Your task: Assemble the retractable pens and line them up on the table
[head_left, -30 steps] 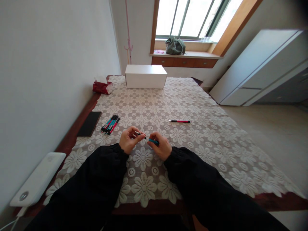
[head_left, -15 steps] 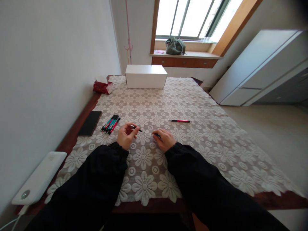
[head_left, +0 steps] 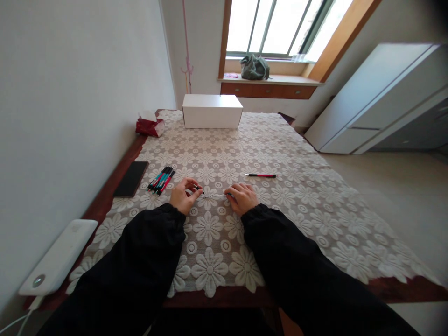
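L hand (head_left: pixel 182 196) pinches the black tip piece (head_left: pixel 199 189) betw. thumb and forefinger; R hand (head_left: pixel 242 198) is closed, knuckles up, over the pen barrel (head_left: pixel 229 194), mostly hidden under its fingers. A thin refill (head_left: pixel 214 194) runs betw. the two, just above the cloth (head_left: pixel 280 154).

Vs. 1 s ago: both hands are farther from the camera and lower, near the cloth. The gap betw. them is wider. Then the black and teal parts nearly met; now they're pulled apart w/ the thin rod stretched betw. them. The teal barrel showed plainly then; now the R hand covers almost all of it. Pen bundle, lone pen, box, phone: same spots.

Counts: 1 pen in pieces in the hands; 1 red-and-black pen (head_left: pixel 261 175) lying alone, well right of the hands; 1 bundle of pens (head_left: pixel 160 180) left of the L hand, approx. 5–6, exact no. can't tell; 1 white box (head_left: pixel 212 111) at the far end; 1 red tissue pack (head_left: pixel 149 126); 1 phone (head_left: pixel 130 178) by the table edge; 1 white device (head_left: pixel 58 263) near left.

Pose: both forearms in black sleeves reach fwd, converging. L palm is turned inward, fingers curled. R palm is down, wrist low.
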The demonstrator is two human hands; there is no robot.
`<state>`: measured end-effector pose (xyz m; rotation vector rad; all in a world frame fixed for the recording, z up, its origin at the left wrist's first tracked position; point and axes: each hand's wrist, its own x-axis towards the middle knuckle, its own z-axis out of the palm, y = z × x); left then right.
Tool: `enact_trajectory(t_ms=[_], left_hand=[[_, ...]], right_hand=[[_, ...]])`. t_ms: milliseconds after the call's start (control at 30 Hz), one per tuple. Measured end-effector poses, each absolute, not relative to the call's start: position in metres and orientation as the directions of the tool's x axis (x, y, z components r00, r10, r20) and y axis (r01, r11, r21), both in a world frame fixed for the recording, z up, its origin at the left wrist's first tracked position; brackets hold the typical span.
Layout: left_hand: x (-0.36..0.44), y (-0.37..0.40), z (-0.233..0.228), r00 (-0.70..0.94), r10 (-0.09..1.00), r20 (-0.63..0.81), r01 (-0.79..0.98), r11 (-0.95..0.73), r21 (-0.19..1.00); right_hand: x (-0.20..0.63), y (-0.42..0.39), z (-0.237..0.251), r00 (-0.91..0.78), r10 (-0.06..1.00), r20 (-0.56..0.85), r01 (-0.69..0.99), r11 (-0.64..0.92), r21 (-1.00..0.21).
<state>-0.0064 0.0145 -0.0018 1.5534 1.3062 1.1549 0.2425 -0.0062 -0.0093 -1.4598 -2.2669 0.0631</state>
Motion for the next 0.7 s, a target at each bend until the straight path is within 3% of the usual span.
enact_trajectory(t_ms=[233, 400, 567, 700], left_hand=[[-0.017, 0.018, -0.007, 0.18, 0.94, 0.289, 0.622, -0.337, 0.707], [-0.026, 0.024, -0.005, 0.191, 0.932, 0.309, 0.764, -0.339, 0.549], [-0.024, 0.023, 0.0, 0.267, 0.883, 0.387, 0.736, -0.446, 0.51], [-0.017, 0.016, 0.004, 0.439, 0.788, 0.431, 0.634, -0.612, 0.474]], right_hand=[[0.239, -0.009, -0.006, -0.417, 0.85, 0.323, 0.826, 0.502, -0.256], [0.238, -0.01, -0.008, -0.429, 0.846, 0.316, 0.816, 0.513, -0.267], [0.237, -0.01, -0.011, -0.42, 0.848, 0.324, 0.82, 0.507, -0.265], [0.237, -0.011, -0.011, -0.397, 0.854, 0.336, 0.827, 0.492, -0.272]])
